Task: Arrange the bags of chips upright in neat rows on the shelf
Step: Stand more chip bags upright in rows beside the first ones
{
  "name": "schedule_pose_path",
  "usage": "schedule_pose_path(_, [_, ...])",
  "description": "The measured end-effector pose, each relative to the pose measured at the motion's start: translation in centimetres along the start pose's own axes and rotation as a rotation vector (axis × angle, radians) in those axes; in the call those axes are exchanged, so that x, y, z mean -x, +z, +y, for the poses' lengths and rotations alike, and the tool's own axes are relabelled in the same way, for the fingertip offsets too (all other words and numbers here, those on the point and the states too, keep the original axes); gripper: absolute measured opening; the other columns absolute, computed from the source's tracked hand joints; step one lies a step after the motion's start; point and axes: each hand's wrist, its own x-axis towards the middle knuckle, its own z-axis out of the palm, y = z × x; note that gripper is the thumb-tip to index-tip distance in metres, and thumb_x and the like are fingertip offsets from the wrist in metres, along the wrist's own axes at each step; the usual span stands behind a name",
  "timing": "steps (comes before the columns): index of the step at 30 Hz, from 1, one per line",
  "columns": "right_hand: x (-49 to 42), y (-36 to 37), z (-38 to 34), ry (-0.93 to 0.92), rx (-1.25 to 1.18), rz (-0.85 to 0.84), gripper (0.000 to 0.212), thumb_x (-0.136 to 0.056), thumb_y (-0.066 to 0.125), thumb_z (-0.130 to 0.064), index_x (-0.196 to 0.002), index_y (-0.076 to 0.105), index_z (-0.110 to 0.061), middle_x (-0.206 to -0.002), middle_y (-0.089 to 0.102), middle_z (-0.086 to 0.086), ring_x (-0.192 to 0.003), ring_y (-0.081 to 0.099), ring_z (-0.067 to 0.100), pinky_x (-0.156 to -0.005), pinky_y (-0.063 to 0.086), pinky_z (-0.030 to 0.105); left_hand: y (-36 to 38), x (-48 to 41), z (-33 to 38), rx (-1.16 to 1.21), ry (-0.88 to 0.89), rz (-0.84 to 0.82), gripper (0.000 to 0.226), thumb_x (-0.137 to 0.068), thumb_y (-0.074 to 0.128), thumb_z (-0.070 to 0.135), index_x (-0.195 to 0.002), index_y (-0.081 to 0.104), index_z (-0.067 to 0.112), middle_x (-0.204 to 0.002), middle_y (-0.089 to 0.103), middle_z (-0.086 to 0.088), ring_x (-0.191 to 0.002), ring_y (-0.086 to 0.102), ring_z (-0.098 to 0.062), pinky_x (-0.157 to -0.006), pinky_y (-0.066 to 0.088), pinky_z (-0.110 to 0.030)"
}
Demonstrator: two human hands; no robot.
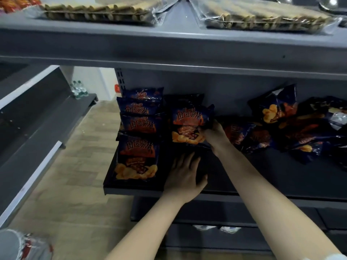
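Dark blue chip bags with orange print fill the dark shelf (262,177). At the left end stands a row of several upright bags (138,158), one behind another. Beside that row, my right hand (214,135) grips the right edge of one upright bag (189,124), with another dark bag behind it. My left hand (185,175) lies flat with spread fingers on the shelf in front of that bag. A loose heap of bags (293,128) lies tumbled on the right half of the shelf.
An upper shelf (169,45) overhangs close above, carrying clear packs of wafer rolls (97,12). Left of the unit is an aisle with wooden floor (78,166) and another grey shelf unit (37,113). A lower shelf holds small packs (216,228).
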Motion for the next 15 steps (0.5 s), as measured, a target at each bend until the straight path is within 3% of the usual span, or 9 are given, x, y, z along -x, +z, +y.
schedule_pose_path(4, [-0.6, 0.6, 0.0, 0.009, 0.075, -0.018, 0.031, -0.088, 0.05, 0.002, -0.109, 0.047, -0.02, -0.108, 0.059, 0.006, -0.099, 0.058, 0.022, -0.089, 0.051, 0.038, 0.2, -0.1, -0.2, -0.01, 0.008, 0.018, 0.065, -0.092, 0.027, 0.054, -0.147, 0.015, 0.023, -0.157, 0.008, -0.001, -0.144, 0.004, -0.023, -0.117, 0.006, -0.04])
schedule_pose_path(8, [-0.9, 1.1, 0.0, 0.05, 0.133, 0.002, 0.033, -0.088, 0.043, 0.002, -0.119, 0.047, -0.008, -0.103, 0.058, 0.01, -0.086, 0.055, 0.019, -0.065, 0.045, 0.028, 0.2, 0.0, -0.2, -0.012, 0.008, 0.016, 0.072, -0.084, 0.015, 0.059, -0.147, 0.015, 0.025, -0.157, 0.008, 0.0, -0.144, 0.005, -0.023, -0.117, 0.007, -0.041])
schedule_pose_path(15, [-0.6, 0.8, 0.2, -0.032, 0.347, 0.053, 0.033, -0.087, 0.054, -0.019, -0.12, 0.054, -0.013, -0.104, 0.064, 0.005, -0.094, 0.062, 0.023, -0.068, 0.049, 0.03, 0.2, 0.1, -0.1, 0.01, 0.004, 0.028, 0.072, -0.083, 0.016, 0.057, -0.147, 0.017, 0.024, -0.157, 0.01, 0.0, -0.144, 0.006, -0.023, -0.117, 0.005, -0.04])
